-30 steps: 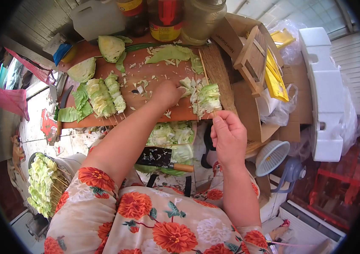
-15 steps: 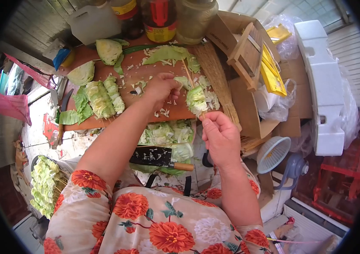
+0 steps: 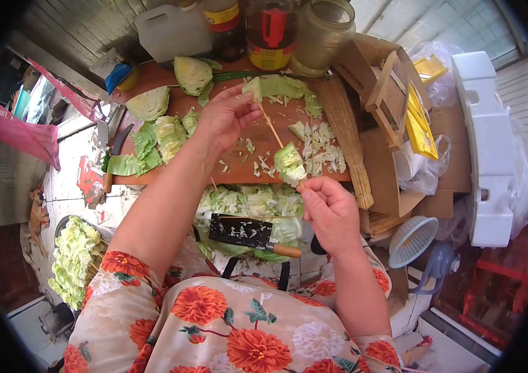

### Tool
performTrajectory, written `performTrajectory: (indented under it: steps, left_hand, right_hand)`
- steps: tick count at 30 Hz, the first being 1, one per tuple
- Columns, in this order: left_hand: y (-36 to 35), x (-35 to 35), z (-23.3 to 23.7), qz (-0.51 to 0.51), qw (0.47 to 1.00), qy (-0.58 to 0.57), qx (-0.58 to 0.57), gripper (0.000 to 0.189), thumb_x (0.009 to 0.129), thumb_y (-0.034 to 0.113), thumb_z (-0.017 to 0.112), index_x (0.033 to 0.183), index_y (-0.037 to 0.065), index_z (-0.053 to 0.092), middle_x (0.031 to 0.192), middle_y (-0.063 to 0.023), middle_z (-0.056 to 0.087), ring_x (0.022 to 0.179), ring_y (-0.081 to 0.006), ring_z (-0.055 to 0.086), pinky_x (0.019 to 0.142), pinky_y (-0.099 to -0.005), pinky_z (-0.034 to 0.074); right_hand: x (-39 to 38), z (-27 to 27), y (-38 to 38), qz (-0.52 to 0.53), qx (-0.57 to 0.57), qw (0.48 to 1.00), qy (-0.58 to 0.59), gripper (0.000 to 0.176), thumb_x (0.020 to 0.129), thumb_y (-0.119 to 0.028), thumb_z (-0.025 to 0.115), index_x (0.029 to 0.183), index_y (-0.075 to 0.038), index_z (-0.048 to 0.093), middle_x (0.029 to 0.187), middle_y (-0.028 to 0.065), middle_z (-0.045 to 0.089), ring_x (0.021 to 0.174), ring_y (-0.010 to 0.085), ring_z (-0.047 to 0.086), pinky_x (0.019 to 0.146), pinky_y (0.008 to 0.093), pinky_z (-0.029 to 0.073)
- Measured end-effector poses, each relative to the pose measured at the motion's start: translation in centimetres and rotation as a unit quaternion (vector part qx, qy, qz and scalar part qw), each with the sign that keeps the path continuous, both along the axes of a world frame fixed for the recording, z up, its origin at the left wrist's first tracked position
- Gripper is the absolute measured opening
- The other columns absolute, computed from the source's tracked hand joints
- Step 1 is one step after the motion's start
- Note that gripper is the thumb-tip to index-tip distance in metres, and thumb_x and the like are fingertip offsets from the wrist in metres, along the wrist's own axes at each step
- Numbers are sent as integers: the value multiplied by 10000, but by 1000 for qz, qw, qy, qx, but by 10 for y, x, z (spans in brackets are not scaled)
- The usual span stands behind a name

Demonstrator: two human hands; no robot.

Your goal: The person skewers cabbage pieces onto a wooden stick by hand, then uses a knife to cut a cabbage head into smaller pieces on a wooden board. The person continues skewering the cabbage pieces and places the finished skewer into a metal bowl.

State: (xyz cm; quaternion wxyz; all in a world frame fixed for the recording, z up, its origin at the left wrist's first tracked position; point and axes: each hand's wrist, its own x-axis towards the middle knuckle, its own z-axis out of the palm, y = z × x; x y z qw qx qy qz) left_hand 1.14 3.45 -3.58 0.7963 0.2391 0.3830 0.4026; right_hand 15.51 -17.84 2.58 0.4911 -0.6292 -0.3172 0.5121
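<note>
Between thumb and fingertips my left hand (image 3: 229,117) pinches a pale cabbage leaf piece (image 3: 252,89), right at the upper tip of a bamboo skewer (image 3: 271,126). My right hand (image 3: 332,211) is closed round the skewer's lower end. Folded cabbage pieces (image 3: 289,164) are packed on the skewer just above my right fingers. Under my hands lies a reddish-brown cutting board (image 3: 226,158) scattered with cabbage shreds (image 3: 323,149). Cut cabbage wedges (image 3: 193,76) and skewered cabbage (image 3: 170,138) sit on its left part, partly hidden by my left arm.
A cleaver (image 3: 240,231) rests on a heap of cabbage (image 3: 248,202) close to my lap. Skewered cabbage (image 3: 76,261) stands at lower left. Jars and bottles (image 3: 271,37) line the back. A straw brush (image 3: 346,133), cardboard box (image 3: 379,158) and white foam block (image 3: 481,149) are rightward.
My left hand has risen from over the board to the skewer's upper tip with the leaf piece. My right hand still holds the skewer's lower end. The whole view has shifted slightly.
</note>
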Motion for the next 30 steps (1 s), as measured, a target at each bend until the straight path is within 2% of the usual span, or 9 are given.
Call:
performTrajectory:
  steps: [3,9,12,19,25,30]
  left_hand:
    - [-3,3,5,-1,999,37,17,278,885,56,618,1146,38,525,925,-60,622,779,-157,630,705,-276,578]
    - [0,4,4,4,996,69,59,268,879,53,626,1133,37,543,905,-57,629,767,-154,630,692,-281,581]
    - [-2,7,8,20,997,60,45,289,862,5,631,1132,5,527,919,-89,621,759,-176,635,679,-292,592]
    - [-4,11,9,27,998,53,38,300,857,9,642,1134,2,528,905,-84,623,746,-164,624,674,-291,592]
    - [-9,16,12,-9,987,109,114,293,844,13,661,1115,25,548,909,-68,640,762,-155,640,672,-273,575]
    - [-17,21,13,-3,981,141,136,285,841,15,668,1099,28,546,916,-72,644,760,-160,645,669,-276,572]
  right_hand:
    - [-1,1,4,-3,-11,1000,-1,101,916,-100,578,921,-3,602,644,-45,541,567,13,465,518,185,372]
    - [-2,-3,4,-12,19,1000,17,101,917,-98,578,921,-1,603,646,-46,542,567,11,464,515,184,375]
    - [-2,-1,4,-16,16,1000,17,101,918,-98,577,923,-1,605,650,-46,542,568,9,463,515,182,377]
    - [1,4,2,-6,-1,1000,11,98,919,-97,576,921,-4,607,651,-47,541,569,10,464,512,182,375]
    - [5,6,2,-8,-32,998,61,90,919,-90,572,925,-8,609,661,-38,549,562,15,459,508,181,364]
    - [-5,-4,-1,-47,2,997,55,79,919,-75,564,933,-5,598,661,-40,542,560,15,454,507,180,361]
